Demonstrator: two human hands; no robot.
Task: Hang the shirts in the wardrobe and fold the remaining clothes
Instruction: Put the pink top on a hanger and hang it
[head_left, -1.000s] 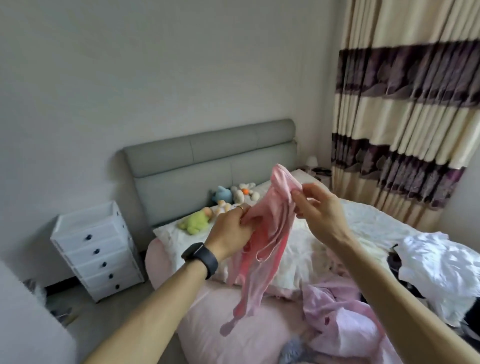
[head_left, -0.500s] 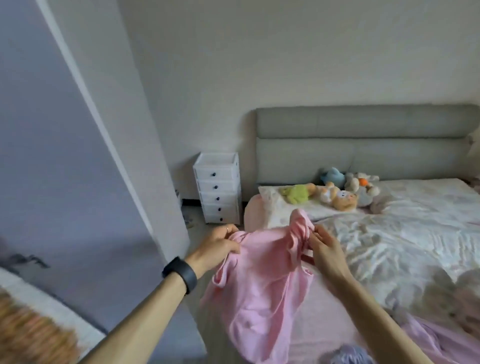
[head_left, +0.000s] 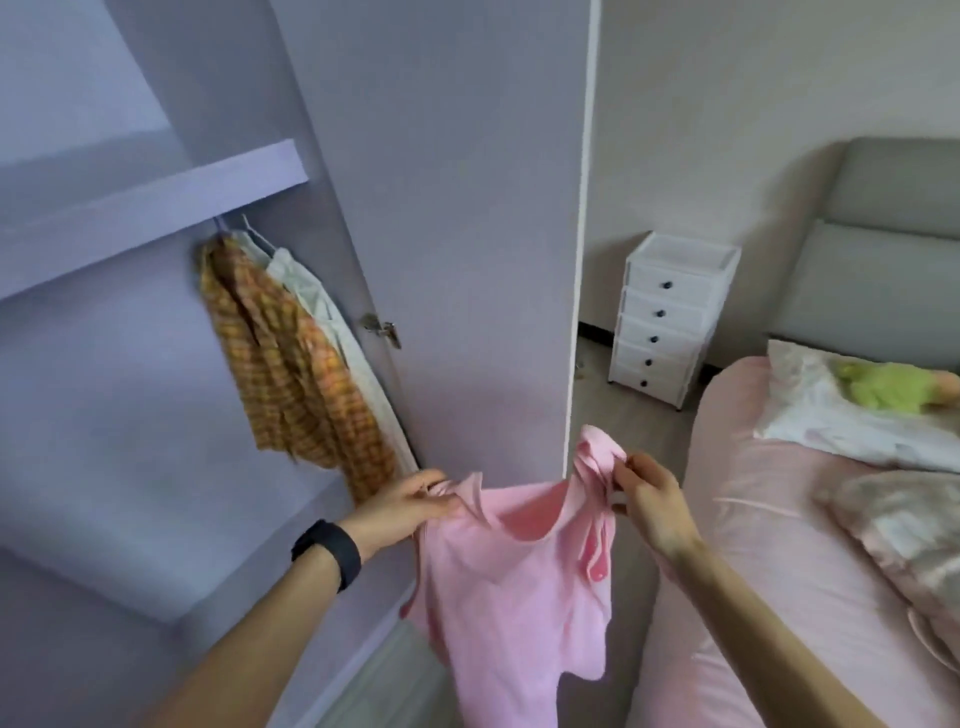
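Note:
A pink sleeveless shirt (head_left: 514, 587) hangs spread between my hands, its neckline facing me. My left hand (head_left: 410, 501) grips its left shoulder strap. My right hand (head_left: 647, 496) pinches the bunched right shoulder. Both hands hold it in front of the open lilac wardrobe (head_left: 130, 395). Inside, under a shelf, an orange checked shirt (head_left: 296, 374) and a white garment (head_left: 332, 332) hang from the rail.
The wardrobe's open door (head_left: 467, 218) stands just behind the shirt. A white drawer unit (head_left: 670, 317) is by the wall. The pink bed (head_left: 769, 545) on the right carries a white pillow (head_left: 831, 415), a green soft toy (head_left: 888, 387) and crumpled fabric (head_left: 914, 525).
My view has swung left from the bed to the open wardrobe. The pink shirt went from bunched in my hands to stretched out by its shoulders, and my hands moved apart.

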